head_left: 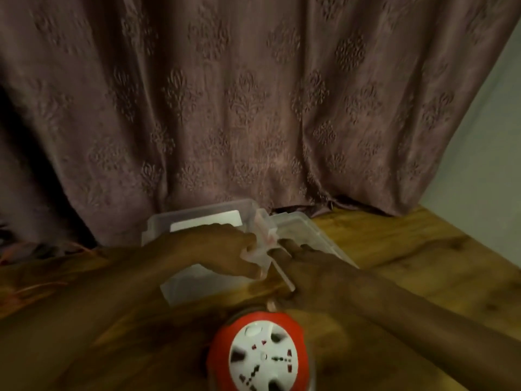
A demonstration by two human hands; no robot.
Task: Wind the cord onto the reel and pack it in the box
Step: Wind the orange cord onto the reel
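Observation:
A red cord reel (pixel 262 352) with a white socket face stands on the wooden table (pixel 408 263) at the near edge, in front of both hands. Behind it lies a clear plastic box (pixel 194 221) with something white inside. My left hand (pixel 225 252) reaches across the box and pinches a clear latch piece (pixel 263 235) at its right side. My right hand (pixel 307 266) lies flat beside the latch, fingers straight, touching the clear lid part (pixel 306 228) to the right. The picture is blurred, and no loose cord is plainly visible.
A patterned mauve curtain (pixel 253 108) hangs right behind the box and table. Orange-red strands (pixel 31 283) lie at the left edge, too blurred to identify. The table's bare wood stretches to the right, with a pale wall (pixel 496 136) beyond.

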